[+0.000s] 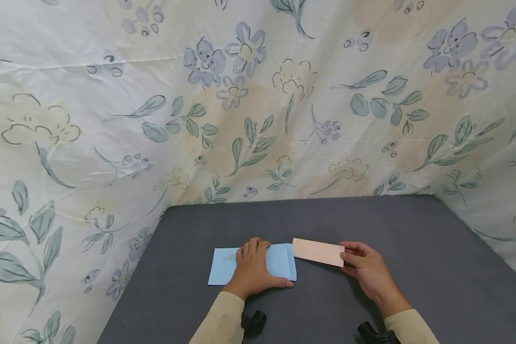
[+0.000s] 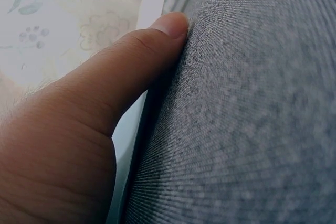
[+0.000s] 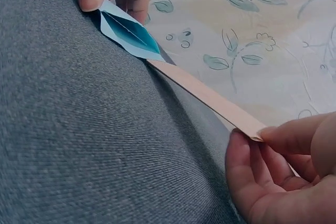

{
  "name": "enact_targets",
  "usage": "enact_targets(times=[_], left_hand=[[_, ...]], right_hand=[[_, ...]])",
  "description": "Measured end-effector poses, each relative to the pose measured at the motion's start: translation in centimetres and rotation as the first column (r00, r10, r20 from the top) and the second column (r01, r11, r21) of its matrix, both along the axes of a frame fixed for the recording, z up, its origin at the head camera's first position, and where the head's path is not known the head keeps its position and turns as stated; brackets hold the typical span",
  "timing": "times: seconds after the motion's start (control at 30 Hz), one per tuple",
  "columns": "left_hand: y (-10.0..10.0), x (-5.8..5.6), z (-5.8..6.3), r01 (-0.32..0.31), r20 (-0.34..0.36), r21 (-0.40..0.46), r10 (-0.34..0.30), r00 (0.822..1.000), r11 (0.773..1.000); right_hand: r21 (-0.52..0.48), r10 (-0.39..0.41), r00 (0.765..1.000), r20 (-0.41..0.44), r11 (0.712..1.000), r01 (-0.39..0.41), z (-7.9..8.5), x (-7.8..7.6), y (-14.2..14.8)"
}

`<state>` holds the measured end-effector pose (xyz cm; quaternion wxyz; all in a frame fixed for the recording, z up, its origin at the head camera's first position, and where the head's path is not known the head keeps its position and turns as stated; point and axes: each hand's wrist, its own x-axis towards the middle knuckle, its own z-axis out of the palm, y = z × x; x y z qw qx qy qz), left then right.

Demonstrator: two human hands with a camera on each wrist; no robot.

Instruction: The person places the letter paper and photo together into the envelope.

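1. We see a light blue, rectangular paper envelope [image 1: 280, 262] lying on the dark grey, cloth-covered bench [image 1: 327, 310], its long axis running roughly left to right and its open mouth facing right.
2. Our left hand [image 1: 254, 272] lies over the envelope, fingers spread rather than clenched, its thumb stretched to the lower corner beside the mouth. We judge that this steadies the paper and helps the mouth gape, as it plainly does in the right wrist view.
3. Our right hand [image 1: 365, 267] pinches a pale peach, flat oblong slip of card or stiff paper [image 1: 318, 252] at its right end, between thumb and fingers. Held there, we think, the slip has its other end free.
4. The slip's long axis also runs left to right, tilted a little, so its left end lies farther from us than its right and points at the envelope's far right corner.
5. That left end overlaps the corner in the head view; whether the two touch, we cannot tell.
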<state>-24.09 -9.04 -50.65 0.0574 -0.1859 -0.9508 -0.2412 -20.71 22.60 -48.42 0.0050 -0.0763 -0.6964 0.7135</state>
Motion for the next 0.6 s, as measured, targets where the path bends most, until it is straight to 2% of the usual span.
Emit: enact_targets(times=[0.3,0.6], left_hand=[[-0.29,-0.59,0.07,0.011,0.018,0.006,-0.011,1.0,1.0],[0.12,-0.81,0.06,-0.002,0.022,0.013,0.002,1.0,1.0]], right_hand=[[-0.012,-0.071,0.997,0.002,0.997,0.071,0.15,-0.33,0.15],[-0.036,-0.022,0.999,0.024,0.999,0.023,0.11,-0.97,0.37]])
